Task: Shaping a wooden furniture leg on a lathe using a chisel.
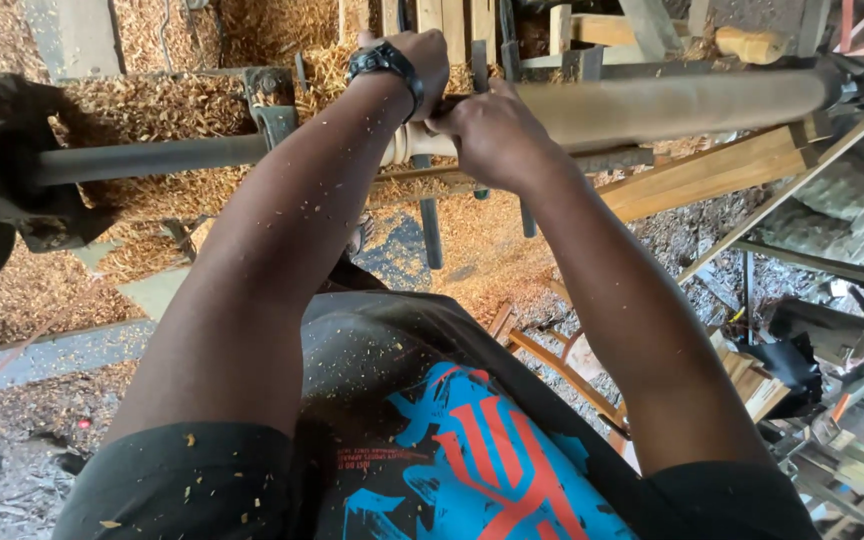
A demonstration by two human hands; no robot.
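Basically, both hands are at the turned wooden spindle [652, 108] mounted across the lathe [12, 170]: right hand [497, 135] clamped on it, left hand [422, 60] curled over; grip unclear. Risk: wristwatch [384, 62] snags if it spins.

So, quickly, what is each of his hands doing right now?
Left hand: over the wooden spindle; grip cannot be told.
Right hand: closed by the spindle; what it holds is hidden.

- Lathe bed [592, 160] runs just under both hands, carrying the long wooden spindle [672, 105].
- Floor [52, 355] below: wood shavings [152, 110] heaped left of hands.
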